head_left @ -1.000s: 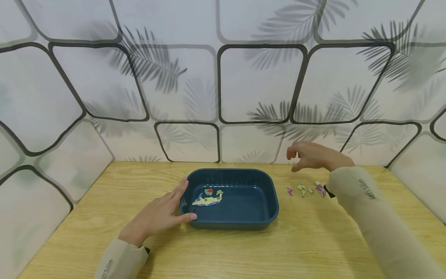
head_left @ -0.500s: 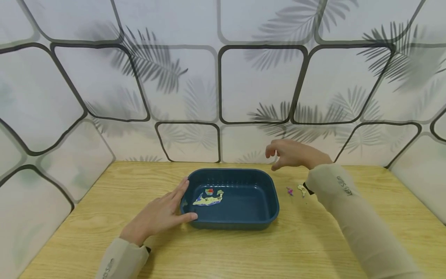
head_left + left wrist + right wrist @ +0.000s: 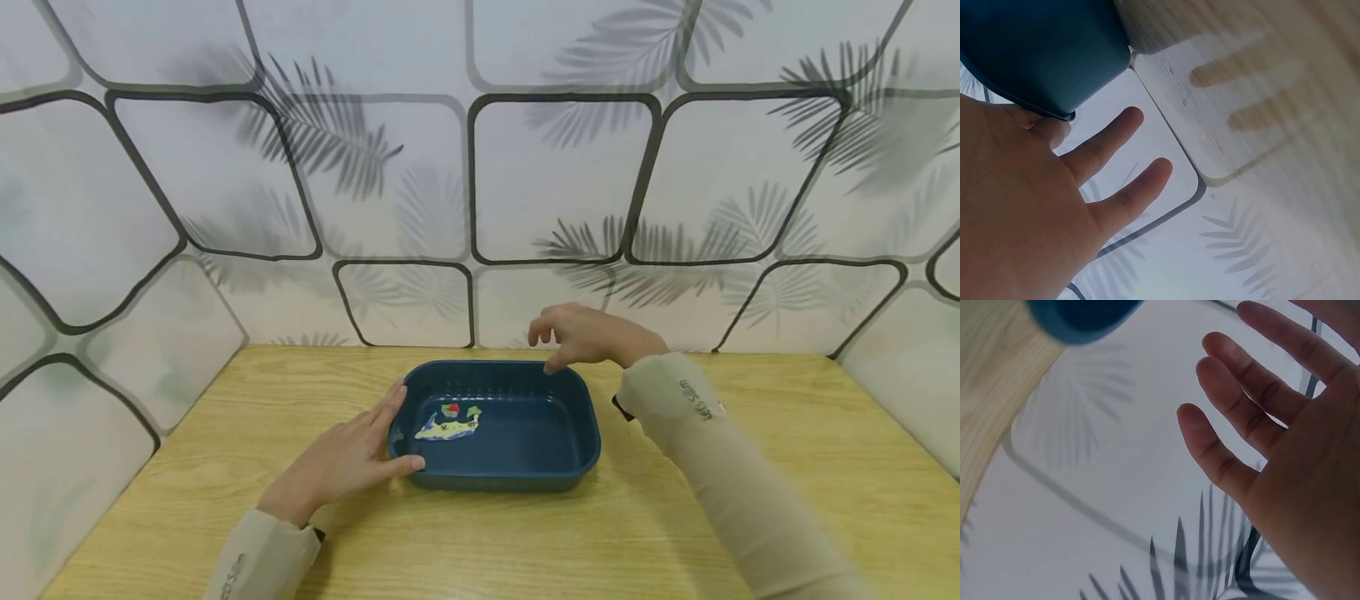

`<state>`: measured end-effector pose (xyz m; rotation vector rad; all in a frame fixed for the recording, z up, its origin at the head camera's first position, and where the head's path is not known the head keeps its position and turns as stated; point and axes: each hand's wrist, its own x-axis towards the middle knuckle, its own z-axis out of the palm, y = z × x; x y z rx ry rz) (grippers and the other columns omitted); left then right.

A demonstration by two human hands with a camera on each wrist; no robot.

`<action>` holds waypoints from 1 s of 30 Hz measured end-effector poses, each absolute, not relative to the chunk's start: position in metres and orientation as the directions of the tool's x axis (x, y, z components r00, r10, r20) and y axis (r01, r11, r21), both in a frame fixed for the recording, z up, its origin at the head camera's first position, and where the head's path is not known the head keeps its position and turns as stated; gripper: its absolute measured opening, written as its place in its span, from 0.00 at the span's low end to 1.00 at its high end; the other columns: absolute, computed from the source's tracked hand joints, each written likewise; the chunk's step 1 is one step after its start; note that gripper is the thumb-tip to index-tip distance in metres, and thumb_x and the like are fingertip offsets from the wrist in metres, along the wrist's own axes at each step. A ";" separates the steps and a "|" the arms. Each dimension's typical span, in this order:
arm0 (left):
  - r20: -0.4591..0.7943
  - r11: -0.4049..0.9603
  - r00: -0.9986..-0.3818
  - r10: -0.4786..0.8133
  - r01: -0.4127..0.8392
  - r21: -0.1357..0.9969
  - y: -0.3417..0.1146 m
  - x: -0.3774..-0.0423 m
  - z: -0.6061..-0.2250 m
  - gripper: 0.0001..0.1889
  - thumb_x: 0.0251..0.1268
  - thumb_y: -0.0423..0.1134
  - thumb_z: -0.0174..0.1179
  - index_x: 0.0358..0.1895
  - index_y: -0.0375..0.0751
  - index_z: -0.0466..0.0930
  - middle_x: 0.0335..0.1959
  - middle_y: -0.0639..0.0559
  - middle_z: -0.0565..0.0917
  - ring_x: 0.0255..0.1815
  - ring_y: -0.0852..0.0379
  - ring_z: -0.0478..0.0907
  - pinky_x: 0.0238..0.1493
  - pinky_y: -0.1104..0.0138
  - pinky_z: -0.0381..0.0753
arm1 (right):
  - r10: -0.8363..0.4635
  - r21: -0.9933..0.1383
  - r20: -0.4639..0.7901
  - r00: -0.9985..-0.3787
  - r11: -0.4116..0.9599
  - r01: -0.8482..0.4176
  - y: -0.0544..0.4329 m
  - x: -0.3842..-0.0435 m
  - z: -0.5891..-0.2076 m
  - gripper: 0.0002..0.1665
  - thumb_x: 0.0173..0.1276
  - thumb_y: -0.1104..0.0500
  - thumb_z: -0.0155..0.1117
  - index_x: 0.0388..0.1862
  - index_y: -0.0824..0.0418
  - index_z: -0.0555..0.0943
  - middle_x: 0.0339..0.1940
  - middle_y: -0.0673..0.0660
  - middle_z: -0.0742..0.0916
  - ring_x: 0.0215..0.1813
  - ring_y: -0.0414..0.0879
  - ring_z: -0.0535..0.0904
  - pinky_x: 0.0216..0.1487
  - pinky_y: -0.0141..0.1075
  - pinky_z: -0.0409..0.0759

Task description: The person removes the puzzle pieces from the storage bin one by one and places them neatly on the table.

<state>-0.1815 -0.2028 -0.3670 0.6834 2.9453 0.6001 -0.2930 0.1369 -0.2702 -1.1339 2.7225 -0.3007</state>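
A dark blue rectangular basin stands on the table. Inside, at its left, lie a pale-yellow piece with blue edges and a small red-and-green piece; their kind is unclear. My left hand rests against the basin's left end, thumb over the front corner of the rim. In the left wrist view, two of its fingers extend clear of the basin. Over the basin's far right corner hovers my right hand, fingers loosely bent; the right wrist view shows nothing between them.
A wood-grain table carries the basin. Behind and at both sides rise walls with a leaf and rounded-frame print. My right sleeve covers the table area right of the basin.
My right hand has moved left, from beyond the basin's right side to over its far right corner. The sleeve now hides the small colourful pieces on the table. My left hand has stayed put.
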 end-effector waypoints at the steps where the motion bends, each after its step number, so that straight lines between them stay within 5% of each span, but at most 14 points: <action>1: 0.029 0.827 -0.901 0.433 0.410 0.385 -0.203 -0.182 -0.367 0.53 0.69 0.67 0.56 0.82 0.36 0.43 0.83 0.45 0.46 0.75 0.36 0.61 0.67 0.40 0.67 | -0.718 -0.256 -0.088 -0.690 0.686 -0.681 0.133 -0.293 -0.271 0.18 0.65 0.61 0.74 0.52 0.62 0.83 0.47 0.61 0.82 0.47 0.55 0.78 0.49 0.51 0.78; 15: 0.021 0.830 -0.903 0.429 0.404 0.385 -0.203 -0.183 -0.368 0.53 0.69 0.67 0.56 0.82 0.36 0.44 0.83 0.45 0.46 0.74 0.34 0.62 0.66 0.39 0.67 | -0.775 -0.220 -0.164 -0.611 0.632 -0.743 0.081 -0.288 -0.287 0.28 0.65 0.60 0.75 0.63 0.61 0.81 0.47 0.60 0.81 0.42 0.49 0.74 0.48 0.45 0.76; 30: 0.022 0.823 -0.899 0.438 0.410 0.394 -0.202 -0.182 -0.365 0.52 0.69 0.67 0.56 0.82 0.36 0.44 0.83 0.44 0.48 0.74 0.34 0.63 0.65 0.38 0.68 | -0.753 -0.172 -0.247 -0.610 0.653 -0.738 0.047 -0.282 -0.310 0.34 0.62 0.58 0.78 0.67 0.52 0.80 0.57 0.56 0.81 0.56 0.49 0.77 0.58 0.44 0.77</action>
